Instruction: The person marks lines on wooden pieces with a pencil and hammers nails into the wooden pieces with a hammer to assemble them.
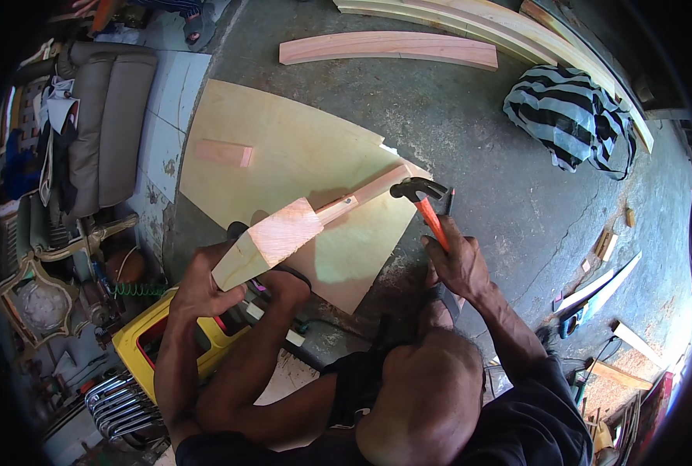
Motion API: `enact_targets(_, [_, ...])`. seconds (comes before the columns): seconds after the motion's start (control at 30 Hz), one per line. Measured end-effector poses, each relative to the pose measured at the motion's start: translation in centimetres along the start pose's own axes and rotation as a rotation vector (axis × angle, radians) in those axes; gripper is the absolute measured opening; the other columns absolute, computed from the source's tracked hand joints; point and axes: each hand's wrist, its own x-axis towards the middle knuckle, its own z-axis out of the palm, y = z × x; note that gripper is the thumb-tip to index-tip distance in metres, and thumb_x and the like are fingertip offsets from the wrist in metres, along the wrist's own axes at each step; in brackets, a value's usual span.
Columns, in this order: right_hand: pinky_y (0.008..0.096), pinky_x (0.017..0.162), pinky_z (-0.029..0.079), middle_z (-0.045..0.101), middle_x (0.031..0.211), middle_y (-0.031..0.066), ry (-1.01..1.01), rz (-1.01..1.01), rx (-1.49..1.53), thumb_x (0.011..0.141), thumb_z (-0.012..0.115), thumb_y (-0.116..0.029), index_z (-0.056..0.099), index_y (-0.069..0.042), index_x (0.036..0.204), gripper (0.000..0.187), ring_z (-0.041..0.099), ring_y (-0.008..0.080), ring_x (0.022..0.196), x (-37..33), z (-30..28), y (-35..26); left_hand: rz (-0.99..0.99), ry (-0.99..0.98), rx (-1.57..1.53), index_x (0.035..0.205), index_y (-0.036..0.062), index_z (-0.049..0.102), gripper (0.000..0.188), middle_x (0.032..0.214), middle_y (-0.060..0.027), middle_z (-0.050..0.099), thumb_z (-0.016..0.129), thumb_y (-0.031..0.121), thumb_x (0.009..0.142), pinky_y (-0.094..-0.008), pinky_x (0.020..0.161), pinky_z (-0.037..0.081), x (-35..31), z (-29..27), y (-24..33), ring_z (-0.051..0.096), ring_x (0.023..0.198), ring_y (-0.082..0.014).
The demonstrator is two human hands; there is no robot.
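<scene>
My left hand (pixel 206 281) is closed round the near end of a wooden piece (pixel 286 231), a thick pale block tapering toward my palm. From its far end a narrower wooden bar (pixel 373 186) slants up to the right; a small dark mark shows on it. My right hand (pixel 458 260) grips a claw hammer (pixel 433 221) by its orange handle. The black hammer head is close to the bar's far end; I cannot tell whether they touch. A thin dark stick with a reddish tip (pixel 451 200) shows beside the hammer, its lower part hidden by my hand.
Beneath the work lies a plywood sheet (pixel 252 116) bearing a small wood block (pixel 225 152). Curved boards (pixel 388 50) and a striped bag (pixel 567 113) lie beyond. A yellow stool-like object (pixel 140 342) and clamps (pixel 120 408) are at left, a handsaw (pixel 601 293) at right.
</scene>
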Motion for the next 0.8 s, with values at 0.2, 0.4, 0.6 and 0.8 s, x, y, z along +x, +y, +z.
enact_targets(0.2, [0.0488, 0.059, 0.051, 0.061, 0.066, 0.0233, 0.017, -0.015, -0.006, 0.094, 0.065, -0.023, 0.051, -0.006, 0.124, 0.037, 0.068, 0.0468, 0.071, -0.1, 0.0, 0.3, 0.028, -0.032, 0.02, 0.113, -0.0026, 0.063, 0.05, 0.092, -0.0078, 0.064, 0.061, 0.013, 0.066, -0.0292, 0.076, 0.049, 0.2, 0.1, 0.9, 0.057, 0.082, -0.0122])
enact_targets(0.4, [0.0442, 0.051, 0.056, 0.064, 0.061, 0.0197, 0.051, -0.132, -0.045, 0.098, 0.059, -0.018, 0.048, -0.005, 0.128, 0.034, 0.07, 0.0344, 0.055, -0.1, 0.0, 0.7, 0.053, -0.009, 0.012, 0.112, -0.0035, 0.063, 0.048, 0.09, -0.006, 0.063, 0.061, 0.014, 0.067, -0.0276, 0.071, 0.048, 0.2, 0.2, 0.9, 0.056, 0.079, -0.0109])
enact_targets(0.6, [0.0442, 0.051, 0.055, 0.063, 0.061, 0.0193, 0.028, -0.102, -0.031, 0.098, 0.059, -0.018, 0.048, -0.005, 0.128, 0.034, 0.07, 0.0345, 0.055, 0.0, -0.2, 0.9, 0.042, -0.007, 0.005, 0.11, -0.0033, 0.064, 0.046, 0.088, -0.0046, 0.062, 0.061, 0.012, 0.067, -0.0264, 0.064, 0.047, 0.1, 0.2, 0.6, 0.055, 0.075, -0.0088])
enact_targets(0.8, [0.0454, 0.052, 0.054, 0.063, 0.061, 0.0193, 0.016, -0.063, -0.026, 0.098, 0.06, -0.018, 0.049, -0.005, 0.127, 0.034, 0.07, 0.0364, 0.057, -0.1, -0.2, 0.2, 0.054, 0.017, 0.011, 0.112, -0.0032, 0.064, 0.047, 0.089, -0.0055, 0.063, 0.061, 0.009, 0.067, -0.0279, 0.073, 0.049, -0.1, 0.3, 0.8, 0.056, 0.079, -0.0106])
